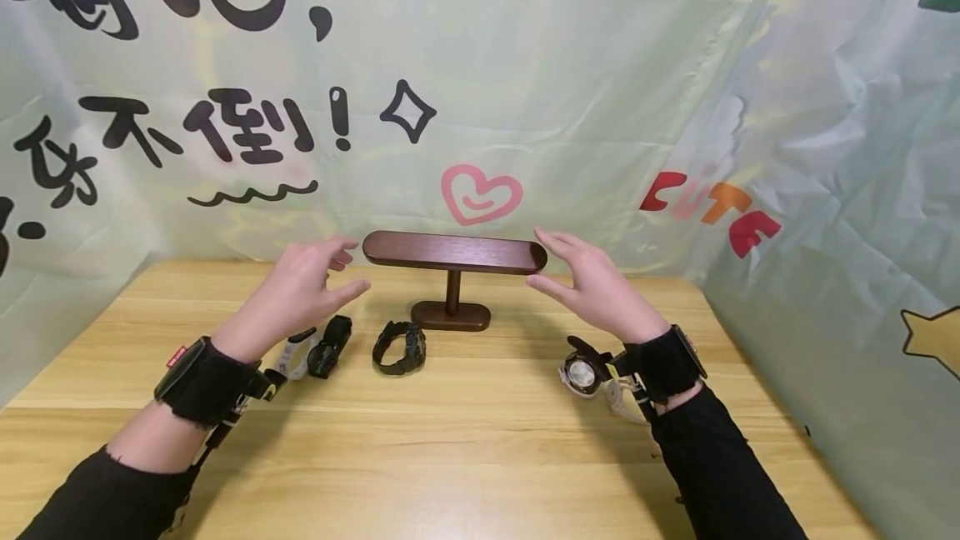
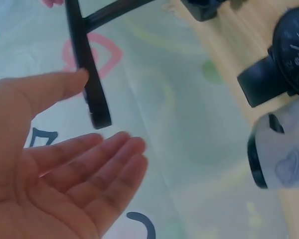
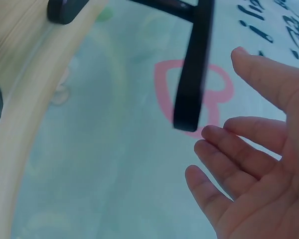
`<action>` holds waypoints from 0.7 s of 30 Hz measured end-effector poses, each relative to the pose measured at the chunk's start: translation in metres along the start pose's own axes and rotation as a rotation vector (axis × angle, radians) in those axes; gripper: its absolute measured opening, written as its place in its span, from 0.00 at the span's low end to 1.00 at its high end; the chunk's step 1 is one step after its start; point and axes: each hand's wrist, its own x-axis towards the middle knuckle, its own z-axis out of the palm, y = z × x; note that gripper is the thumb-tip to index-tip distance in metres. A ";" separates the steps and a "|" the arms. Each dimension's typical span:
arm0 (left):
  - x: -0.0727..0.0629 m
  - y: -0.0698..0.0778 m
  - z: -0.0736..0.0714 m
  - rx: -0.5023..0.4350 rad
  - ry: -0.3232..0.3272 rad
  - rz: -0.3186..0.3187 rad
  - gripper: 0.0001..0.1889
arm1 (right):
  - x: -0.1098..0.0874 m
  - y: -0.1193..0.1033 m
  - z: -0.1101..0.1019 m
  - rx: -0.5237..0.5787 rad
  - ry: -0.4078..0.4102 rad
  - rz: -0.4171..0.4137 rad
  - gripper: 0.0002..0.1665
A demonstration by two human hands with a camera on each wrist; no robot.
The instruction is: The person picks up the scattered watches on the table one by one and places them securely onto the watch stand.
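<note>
A dark brown wooden T-shaped display stand (image 1: 450,253) stands upright on its oval base near the back of the table. My left hand (image 1: 303,286) is beside the left end of its bar, thumb and fingers spread apart and holding nothing. At the bar's other end is my right hand (image 1: 588,282), also spread and holding nothing. Both wrist views show the bar's ends, with the left hand (image 2: 74,164) and right hand (image 3: 259,154) close to them; contact is not visible. Below the stand lies a black watch (image 1: 400,348) with its strap looped.
On the table (image 1: 420,457), a black watch (image 1: 328,348) and a white one (image 1: 295,357) lie under my left forearm. Near my right wrist are a round-faced watch (image 1: 581,375) and a pale watch (image 1: 621,398), partly hidden. A printed cloth (image 1: 570,90) hangs behind.
</note>
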 end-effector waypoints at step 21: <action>-0.011 0.025 0.051 0.066 -0.155 0.207 0.33 | -0.025 -0.028 0.002 0.025 0.037 -0.121 0.29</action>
